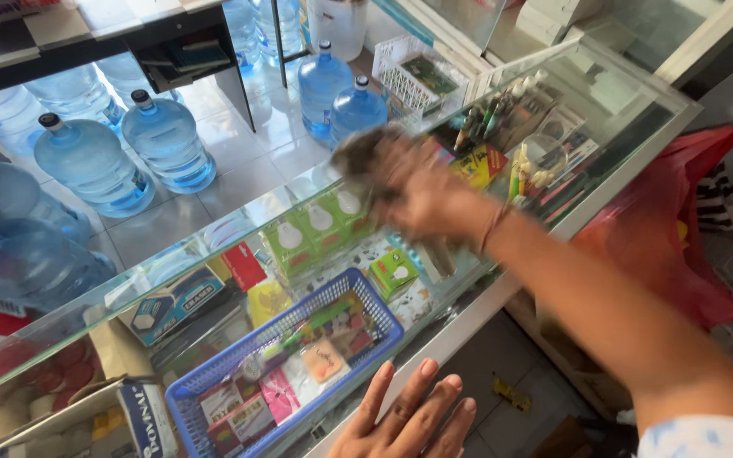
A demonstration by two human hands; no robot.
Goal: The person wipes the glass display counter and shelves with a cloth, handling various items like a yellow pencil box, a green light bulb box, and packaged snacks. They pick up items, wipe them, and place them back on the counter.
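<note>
The person's right hand (413, 191) is stretched far forward over the glass counter top (214, 246), arm nearly straight, a thin band at the wrist. The hand is motion-blurred and closed around a dark cloth (362, 157) pressed to the glass. The left hand (409, 420) lies flat at the counter's near edge, palm down, 4 fingers spread forward.

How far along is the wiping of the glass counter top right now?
In hand: the right hand presses a dark cloth on the glass counter top, blurred with motion, mid-counter. The left hand lies flat at the near edge. Done versus left: the glass shows no clear wiped or unwiped zones, so I cannot tell.
</note>
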